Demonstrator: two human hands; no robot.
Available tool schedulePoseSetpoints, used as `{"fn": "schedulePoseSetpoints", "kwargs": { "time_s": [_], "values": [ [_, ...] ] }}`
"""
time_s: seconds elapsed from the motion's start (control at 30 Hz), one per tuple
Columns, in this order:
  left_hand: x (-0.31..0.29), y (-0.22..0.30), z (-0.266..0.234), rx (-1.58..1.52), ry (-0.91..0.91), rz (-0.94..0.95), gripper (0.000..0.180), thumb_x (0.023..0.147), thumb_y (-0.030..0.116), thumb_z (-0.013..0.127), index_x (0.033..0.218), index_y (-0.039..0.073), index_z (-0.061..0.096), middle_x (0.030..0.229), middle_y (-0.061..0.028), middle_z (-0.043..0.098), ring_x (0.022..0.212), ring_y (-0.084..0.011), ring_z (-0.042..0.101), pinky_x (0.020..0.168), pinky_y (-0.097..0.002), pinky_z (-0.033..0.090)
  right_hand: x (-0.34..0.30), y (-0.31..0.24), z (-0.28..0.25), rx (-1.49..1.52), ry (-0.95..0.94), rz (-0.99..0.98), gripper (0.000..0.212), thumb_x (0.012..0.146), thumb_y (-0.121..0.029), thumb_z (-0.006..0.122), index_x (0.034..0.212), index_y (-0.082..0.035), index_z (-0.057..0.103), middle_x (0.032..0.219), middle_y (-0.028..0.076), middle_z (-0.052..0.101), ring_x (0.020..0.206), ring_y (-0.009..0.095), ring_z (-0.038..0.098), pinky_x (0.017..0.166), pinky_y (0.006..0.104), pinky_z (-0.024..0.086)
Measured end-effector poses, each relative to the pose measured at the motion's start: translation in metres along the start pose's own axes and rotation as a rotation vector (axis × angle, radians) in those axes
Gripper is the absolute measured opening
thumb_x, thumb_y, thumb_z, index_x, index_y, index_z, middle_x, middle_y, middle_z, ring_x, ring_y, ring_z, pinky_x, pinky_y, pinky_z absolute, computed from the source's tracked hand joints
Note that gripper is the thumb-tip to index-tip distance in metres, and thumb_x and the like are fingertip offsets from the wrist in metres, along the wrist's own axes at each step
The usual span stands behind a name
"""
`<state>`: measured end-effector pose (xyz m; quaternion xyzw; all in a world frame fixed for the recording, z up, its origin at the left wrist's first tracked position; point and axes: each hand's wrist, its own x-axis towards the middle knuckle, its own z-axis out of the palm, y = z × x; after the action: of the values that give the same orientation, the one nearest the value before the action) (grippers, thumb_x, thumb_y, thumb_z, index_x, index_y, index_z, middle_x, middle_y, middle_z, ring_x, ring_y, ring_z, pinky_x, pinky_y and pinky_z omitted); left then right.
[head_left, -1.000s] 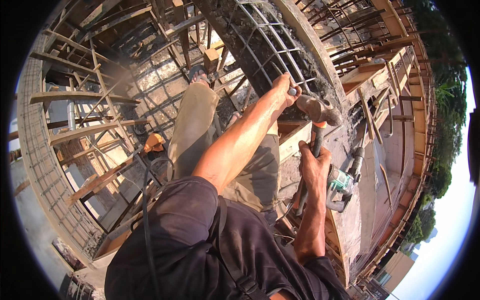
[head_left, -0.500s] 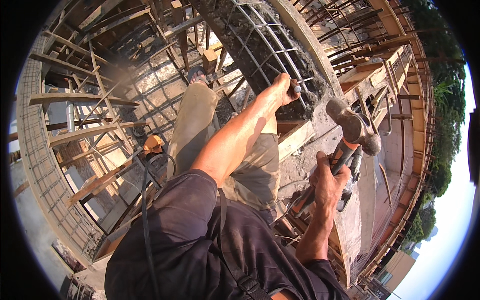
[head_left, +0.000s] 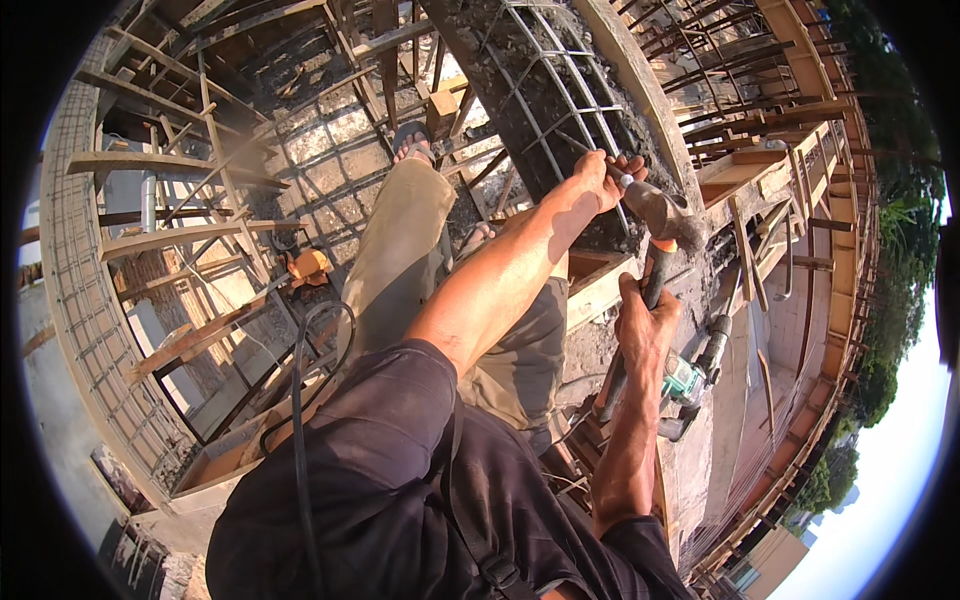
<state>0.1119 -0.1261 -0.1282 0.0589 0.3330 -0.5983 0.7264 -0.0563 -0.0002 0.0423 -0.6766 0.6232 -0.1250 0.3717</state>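
Observation:
My left hand [head_left: 598, 182] grips a metal chisel [head_left: 626, 181] low over the steel rebar [head_left: 570, 85] in a rough concrete trough. Only the chisel's rounded end shows clearly; its point is hidden. My right hand [head_left: 648, 318] is closed around the dark handle of a hammer [head_left: 672, 214], which has an orange band below the head. The hammer head is right at the chisel's end and appears to touch it. Beside my right forearm, a green and grey power drill [head_left: 685, 380] lies on the concrete.
Timber formwork boards [head_left: 645, 95] edge the trough. Below on the left are wooden props [head_left: 170, 170] and a curved rebar mat [head_left: 85, 340]. A black cable [head_left: 298, 430] loops by my left shoulder. My sandalled foot [head_left: 412, 148] rests far ahead.
My right hand has swung the hammer up and left, bringing its head onto the chisel's end. The drill shows more fully now. My left hand keeps its grip; the view has shifted slightly.

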Motion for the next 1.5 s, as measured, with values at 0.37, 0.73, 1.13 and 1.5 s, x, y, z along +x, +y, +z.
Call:
{"fn": "schedulePoseSetpoints", "kwargs": {
  "time_s": [0.37,0.73,1.13,1.5],
  "values": [
    [-0.019,-0.030,0.029,0.018,0.019,0.059,0.038,0.103,0.022,0.030,0.076,0.001,0.046,0.075,-0.0151,0.057,0.081,-0.0328,0.070,0.082,-0.0542,0.061,0.030,0.009,-0.009,0.211,0.220,-0.250,0.037,0.091,-0.020,0.061,0.062,-0.004,0.045,0.051,0.000,0.041,0.044,0.010,0.037,0.044,0.0305,0.034],
    [0.002,-0.009,0.020,0.101,-0.015,0.041,0.051,0.107,0.037,0.026,0.074,0.006,0.050,0.074,-0.0086,0.061,0.079,-0.0273,0.069,0.082,-0.0495,0.059,-0.035,-0.084,-0.100,0.751,0.277,-0.610,0.038,0.097,-0.013,0.055,0.065,-0.013,0.035,0.050,-0.005,0.030,0.040,0.003,0.025,0.039,0.0229,0.021],
    [0.006,0.017,0.004,0.302,-0.109,0.140,0.043,0.105,0.041,0.039,0.075,0.014,0.056,0.066,-0.0024,0.061,0.062,-0.0204,0.066,0.061,-0.0407,0.057,0.014,0.022,0.017,0.413,-0.099,0.226,0.024,0.089,-0.014,0.065,0.074,-0.007,0.049,0.054,-0.003,0.044,0.038,0.007,0.039,0.035,0.0255,0.029],
    [0.022,-0.027,0.021,0.245,0.043,0.114,0.042,0.104,0.043,0.038,0.081,0.014,0.054,0.071,-0.0024,0.063,0.064,-0.0214,0.064,0.063,-0.0423,0.056,0.024,-0.047,-0.027,0.569,0.295,-0.557,0.032,0.096,-0.018,0.057,0.068,-0.007,0.045,0.051,-0.001,0.041,0.041,0.006,0.036,0.039,0.0256,0.028]
  ]
}}
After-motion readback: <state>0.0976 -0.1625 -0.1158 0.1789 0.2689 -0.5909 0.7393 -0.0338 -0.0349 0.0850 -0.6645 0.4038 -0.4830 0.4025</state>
